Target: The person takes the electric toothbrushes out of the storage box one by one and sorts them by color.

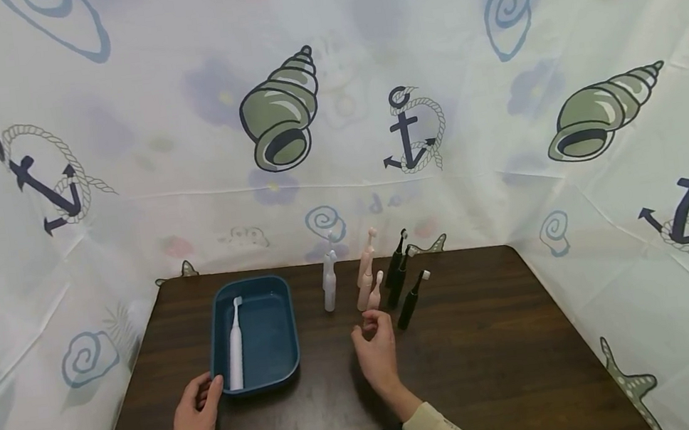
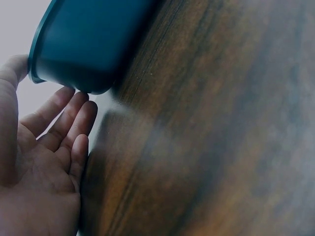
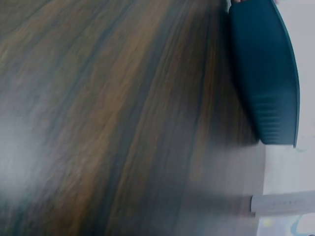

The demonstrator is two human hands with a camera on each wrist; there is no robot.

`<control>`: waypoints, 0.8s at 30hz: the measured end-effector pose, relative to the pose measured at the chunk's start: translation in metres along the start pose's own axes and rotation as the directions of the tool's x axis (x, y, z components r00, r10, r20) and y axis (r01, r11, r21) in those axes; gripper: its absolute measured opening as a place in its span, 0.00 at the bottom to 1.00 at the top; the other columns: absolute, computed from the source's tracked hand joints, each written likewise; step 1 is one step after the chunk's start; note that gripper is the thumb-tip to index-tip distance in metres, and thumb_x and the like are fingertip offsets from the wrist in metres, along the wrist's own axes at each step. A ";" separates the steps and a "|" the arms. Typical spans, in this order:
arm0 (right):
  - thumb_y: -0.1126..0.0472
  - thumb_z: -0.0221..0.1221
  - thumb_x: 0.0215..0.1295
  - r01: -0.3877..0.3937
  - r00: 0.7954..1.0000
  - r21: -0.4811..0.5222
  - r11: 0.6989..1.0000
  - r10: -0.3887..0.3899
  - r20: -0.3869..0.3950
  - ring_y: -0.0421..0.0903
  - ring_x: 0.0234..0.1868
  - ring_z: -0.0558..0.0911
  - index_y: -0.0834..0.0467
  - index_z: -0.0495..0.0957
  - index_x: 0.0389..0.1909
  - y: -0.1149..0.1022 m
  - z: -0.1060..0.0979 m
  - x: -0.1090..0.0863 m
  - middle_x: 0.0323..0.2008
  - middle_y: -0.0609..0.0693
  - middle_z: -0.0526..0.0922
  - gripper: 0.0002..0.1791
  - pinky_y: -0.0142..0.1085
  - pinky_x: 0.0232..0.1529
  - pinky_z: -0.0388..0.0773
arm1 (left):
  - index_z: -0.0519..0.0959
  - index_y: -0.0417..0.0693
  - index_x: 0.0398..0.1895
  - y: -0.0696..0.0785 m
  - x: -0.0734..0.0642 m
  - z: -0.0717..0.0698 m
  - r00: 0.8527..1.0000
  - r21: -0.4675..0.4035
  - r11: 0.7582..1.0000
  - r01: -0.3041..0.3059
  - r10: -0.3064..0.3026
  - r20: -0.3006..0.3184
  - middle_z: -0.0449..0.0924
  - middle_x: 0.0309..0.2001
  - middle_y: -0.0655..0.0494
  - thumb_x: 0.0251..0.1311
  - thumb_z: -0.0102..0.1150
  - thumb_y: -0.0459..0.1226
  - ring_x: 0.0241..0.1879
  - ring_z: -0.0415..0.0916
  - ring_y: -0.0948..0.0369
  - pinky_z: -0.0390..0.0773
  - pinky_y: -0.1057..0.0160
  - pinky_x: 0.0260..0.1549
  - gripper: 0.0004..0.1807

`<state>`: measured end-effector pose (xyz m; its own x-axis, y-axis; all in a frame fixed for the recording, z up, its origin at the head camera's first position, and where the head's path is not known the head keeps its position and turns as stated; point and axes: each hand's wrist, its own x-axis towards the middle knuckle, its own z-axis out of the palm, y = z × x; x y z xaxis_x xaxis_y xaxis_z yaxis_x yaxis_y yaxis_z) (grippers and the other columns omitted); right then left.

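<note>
A blue tray [image 1: 279, 330] stands on the left of the table, with a white electric toothbrush [image 1: 236, 350] lying lengthwise inside. At its near left corner my left hand [image 1: 192, 424] grips it. In the left wrist view the thumb is at the rim and fingertips touch the tray's outer wall [image 2: 78, 44]. My right hand [image 1: 380, 357] hovers just in front of a short pink electric toothbrush [image 1: 375, 297], fingers loosely bent, a gap between thumb and index finger. Nothing shows in its grasp. The right wrist view does not show that hand.
White electric toothbrushes [image 1: 330, 292] stand upright right of the tray. Beside them are taller pink ones [image 1: 366, 288], then black ones [image 1: 399, 280], the nearest black toothbrush [image 1: 411, 305] standing apart. A patterned cloth [image 1: 356, 206] hangs behind the dark wooden table [image 1: 495, 340].
</note>
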<state>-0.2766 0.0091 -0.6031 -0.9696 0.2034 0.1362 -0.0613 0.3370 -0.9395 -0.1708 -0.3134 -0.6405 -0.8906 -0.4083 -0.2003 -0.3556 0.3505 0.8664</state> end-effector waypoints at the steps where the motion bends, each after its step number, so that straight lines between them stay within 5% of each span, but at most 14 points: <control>1: 0.66 0.66 0.70 0.002 1.000 0.004 1.000 -0.002 0.009 0.45 0.51 0.78 0.56 0.76 0.55 -0.001 0.002 0.000 0.53 0.54 0.80 0.16 0.39 0.52 0.76 | 0.66 0.37 0.78 0.000 0.000 0.000 1.000 -0.001 1.000 0.000 0.000 0.001 0.75 0.69 0.33 0.81 0.49 0.62 0.64 0.73 0.46 0.64 0.82 0.41 0.41; 15: 0.64 0.66 0.68 0.069 0.986 0.037 0.997 -0.074 0.152 0.50 0.53 0.81 0.58 0.80 0.53 -0.034 0.034 -0.011 0.53 0.56 0.83 0.14 0.45 0.55 0.78 | 0.67 0.37 0.78 0.000 -0.001 -0.001 1.000 -0.001 1.000 -0.001 0.001 -0.019 0.75 0.69 0.33 0.80 0.50 0.62 0.64 0.74 0.45 0.65 0.81 0.42 0.41; 24: 0.62 0.66 0.70 0.105 0.950 0.051 0.993 -0.115 0.289 0.52 0.56 0.80 0.58 0.78 0.57 -0.056 0.059 -0.018 0.55 0.57 0.81 0.16 0.39 0.57 0.76 | 0.67 0.37 0.77 -0.003 -0.001 -0.002 1.000 -0.005 1.000 -0.004 0.004 -0.003 0.76 0.69 0.33 0.80 0.50 0.61 0.63 0.74 0.47 0.67 0.81 0.42 0.41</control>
<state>-0.2697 -0.0677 -0.5719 -0.9829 -0.1111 0.1467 -0.1745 0.3090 -0.9349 -0.1684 -0.3155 -0.6420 -0.8914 -0.4089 -0.1955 -0.3504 0.3481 0.8695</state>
